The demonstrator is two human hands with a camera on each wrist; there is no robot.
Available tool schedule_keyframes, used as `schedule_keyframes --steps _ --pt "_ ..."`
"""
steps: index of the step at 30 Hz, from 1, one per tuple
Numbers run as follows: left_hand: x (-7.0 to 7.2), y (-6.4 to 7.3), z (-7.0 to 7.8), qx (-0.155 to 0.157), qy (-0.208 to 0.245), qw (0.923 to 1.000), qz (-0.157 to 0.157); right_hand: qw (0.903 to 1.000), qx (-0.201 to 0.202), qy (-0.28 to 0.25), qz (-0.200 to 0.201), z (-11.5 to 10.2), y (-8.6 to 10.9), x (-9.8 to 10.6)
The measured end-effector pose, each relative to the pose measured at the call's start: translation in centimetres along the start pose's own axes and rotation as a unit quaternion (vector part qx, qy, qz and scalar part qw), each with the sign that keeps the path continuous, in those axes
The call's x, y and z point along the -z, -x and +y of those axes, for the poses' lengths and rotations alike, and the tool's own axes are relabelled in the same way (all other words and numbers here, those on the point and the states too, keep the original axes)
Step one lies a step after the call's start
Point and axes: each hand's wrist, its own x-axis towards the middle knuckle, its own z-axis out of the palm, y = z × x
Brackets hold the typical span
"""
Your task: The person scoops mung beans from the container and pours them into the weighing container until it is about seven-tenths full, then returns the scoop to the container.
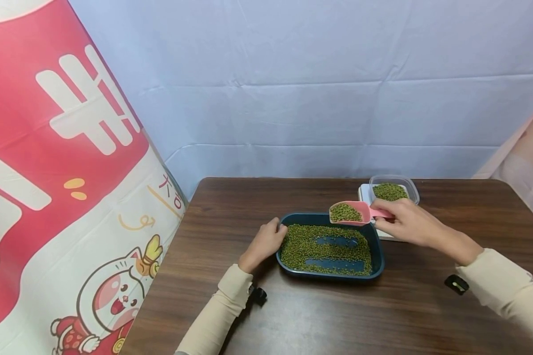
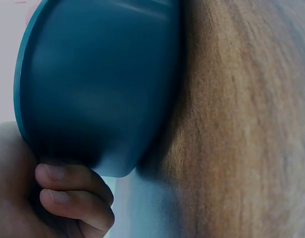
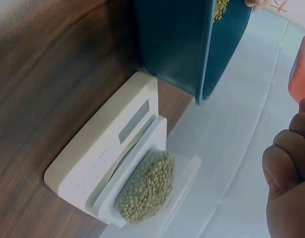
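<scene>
My right hand (image 1: 406, 220) grips the handle of a pink scoop (image 1: 365, 212) filled with green mung beans (image 1: 345, 212). The scoop is above the back right part of a dark blue tray (image 1: 379, 261). Mung beans lie across the tray's floor, with bare strips showing between them. At the tray's left end my left hand (image 1: 266, 241) holds the rim; the left wrist view shows its curled fingers (image 2: 75, 191) against the tray's outer wall (image 2: 97, 94). In the right wrist view only the scoop's edge (image 3: 302, 74) shows, above the right hand (image 3: 291, 173).
Behind the right hand a clear plastic container (image 1: 410, 190) with mung beans stands on a white kitchen scale (image 3: 105, 144), close to the tray's right end. The brown wooden table (image 1: 231, 207) ends at a pale cloth backdrop (image 1: 293, 113). A printed red and white banner (image 1: 71, 148) hangs at left.
</scene>
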Motion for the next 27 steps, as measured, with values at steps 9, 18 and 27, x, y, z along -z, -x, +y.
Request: schedule_keyframes --steps 9,18,27 --pt "0.1 0.1 0.1 -0.004 0.003 1.0 -0.007 0.9993 -0.037 -0.001 0.004 0.5 0.4 1.0" --pt "0.1 0.1 0.0 -0.005 0.005 1.0 -0.007 0.9991 -0.029 0.02 0.025 1.4 0.6 1.7" --pt "0.1 0.1 0.0 -0.001 0.003 1.0 -0.005 0.9975 -0.039 0.036 0.047 2.4 1.0 2.3"
